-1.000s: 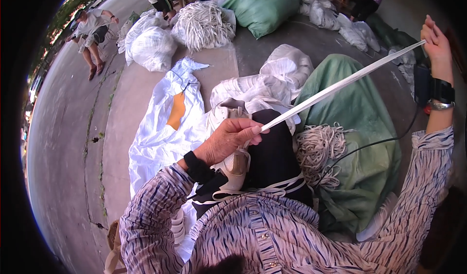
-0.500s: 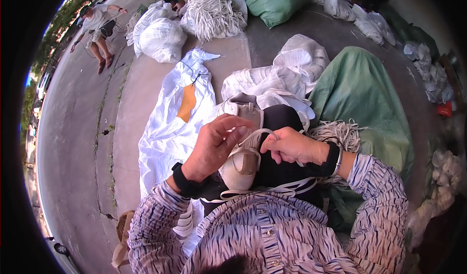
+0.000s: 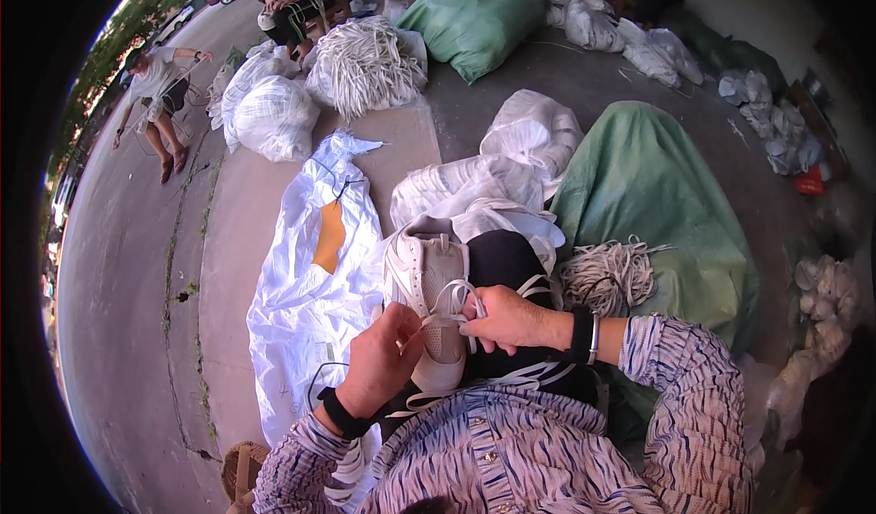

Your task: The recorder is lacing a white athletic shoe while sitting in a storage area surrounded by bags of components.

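Observation:
An off-white sneaker (image 3: 425, 272) rests on my lap over dark trousers, its toe toward me. A pale shoelace (image 3: 453, 288) runs through its lower eyelets and loops up between my hands. At the left of the toe, my left hand (image 3: 385, 354) is closed, pinching one part of the lace. My right hand (image 3: 516, 319), on the other side, is closed with thumb and finger on the loop. More loose laces (image 3: 520, 377) lie across my lap below the shoe. A tangled bundle of laces (image 3: 607, 279) sits to the right of my right wrist.
White sheeting (image 3: 306, 332) spreads on the ground at left. White bags (image 3: 520, 163) and a green sack (image 3: 648, 195) lie ahead and right. Farther off are a heap of laces (image 3: 365, 62), another green sack (image 3: 474, 21), a seated person (image 3: 297, 8) and another person (image 3: 160, 81) at far left.
My left hand has come down beside the toe and closed on the lace. My right hand has moved left and lower, bringing its lace loop over the shoe. The view has tilted up slightly.

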`<state>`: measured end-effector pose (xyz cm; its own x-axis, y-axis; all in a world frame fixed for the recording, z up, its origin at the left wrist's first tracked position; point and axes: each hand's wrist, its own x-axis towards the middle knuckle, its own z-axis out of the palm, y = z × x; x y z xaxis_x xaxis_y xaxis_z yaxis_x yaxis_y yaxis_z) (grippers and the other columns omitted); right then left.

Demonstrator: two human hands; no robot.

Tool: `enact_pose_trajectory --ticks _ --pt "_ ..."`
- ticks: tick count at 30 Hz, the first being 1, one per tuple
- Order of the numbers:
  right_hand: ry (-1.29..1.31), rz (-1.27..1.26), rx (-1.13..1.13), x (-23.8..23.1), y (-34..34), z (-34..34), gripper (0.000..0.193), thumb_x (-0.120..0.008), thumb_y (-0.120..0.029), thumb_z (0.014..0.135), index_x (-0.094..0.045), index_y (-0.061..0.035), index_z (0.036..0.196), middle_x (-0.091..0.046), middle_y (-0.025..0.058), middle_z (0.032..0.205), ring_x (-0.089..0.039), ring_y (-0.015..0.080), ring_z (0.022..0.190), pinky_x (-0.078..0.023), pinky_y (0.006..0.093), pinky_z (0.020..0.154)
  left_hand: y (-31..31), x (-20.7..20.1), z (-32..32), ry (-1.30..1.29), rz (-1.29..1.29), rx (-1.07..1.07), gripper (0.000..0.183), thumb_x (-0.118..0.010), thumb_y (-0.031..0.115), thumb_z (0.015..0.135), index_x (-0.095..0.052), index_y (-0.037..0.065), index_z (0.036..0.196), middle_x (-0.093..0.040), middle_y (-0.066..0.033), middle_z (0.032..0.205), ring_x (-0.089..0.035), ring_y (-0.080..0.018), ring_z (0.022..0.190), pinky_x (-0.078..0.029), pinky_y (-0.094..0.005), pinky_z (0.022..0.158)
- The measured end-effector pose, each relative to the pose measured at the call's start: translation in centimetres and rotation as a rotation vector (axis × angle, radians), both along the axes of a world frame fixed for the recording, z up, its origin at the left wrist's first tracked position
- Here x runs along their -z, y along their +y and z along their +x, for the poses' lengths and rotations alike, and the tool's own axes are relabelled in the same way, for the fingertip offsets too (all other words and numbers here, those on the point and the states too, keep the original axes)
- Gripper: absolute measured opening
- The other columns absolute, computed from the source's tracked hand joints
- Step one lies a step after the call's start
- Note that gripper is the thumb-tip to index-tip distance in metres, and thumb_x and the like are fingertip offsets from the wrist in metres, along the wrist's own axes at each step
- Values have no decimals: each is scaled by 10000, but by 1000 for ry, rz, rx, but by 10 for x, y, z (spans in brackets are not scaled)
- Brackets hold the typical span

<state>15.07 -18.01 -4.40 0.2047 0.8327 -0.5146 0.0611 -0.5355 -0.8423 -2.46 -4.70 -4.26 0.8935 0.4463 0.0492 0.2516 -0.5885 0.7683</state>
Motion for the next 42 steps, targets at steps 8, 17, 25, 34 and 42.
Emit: enact_pose_trajectory --ticks 8,17,25,34,42 --pt "281 54 216 15 4 -15 242 -642 -249 844 -558 -65 710 -500 3 495 -375 56 335 -250 215 309 -15 -8 25 68 429 -70 183 -679 189 757 -540 101 839 -634 -77 699 -633 -282 635 -475 -384 548" --pt "-247 149 22 12 0 -24 231 -618 -230 849 -583 -7 803 -566 57 538 -511 110 390 -371 240 338 -7 -4 22 71 170 5 140 -659 144 765 -602 86 879 -623 -75 744 -622 -275 727 -497 -368 600" --pt "289 95 86 9 -10 -14 168 -649 -174 823 -538 -68 755 -491 -2 514 -395 47 370 -266 198 329 -11 -19 35 43 530 311 44 -612 149 776 -605 118 806 -616 -56 738 -614 -278 695 -481 -392 622" --pt "288 150 -107 -34 -15 13 188 -559 -230 887 -605 -50 864 -513 -12 518 -361 26 376 -246 188 345 -15 -22 33 180 723 379 94 -560 146 792 -565 115 880 -611 -59 786 -615 -261 798 -456 -402 696" --pt "10 -25 -146 -2 -5 8 217 -567 -233 856 -609 -22 879 -596 56 558 -436 81 349 -321 233 319 -12 -4 33 134 628 357 90 -573 150 789 -545 106 863 -605 -49 787 -599 -254 778 -437 -377 707"
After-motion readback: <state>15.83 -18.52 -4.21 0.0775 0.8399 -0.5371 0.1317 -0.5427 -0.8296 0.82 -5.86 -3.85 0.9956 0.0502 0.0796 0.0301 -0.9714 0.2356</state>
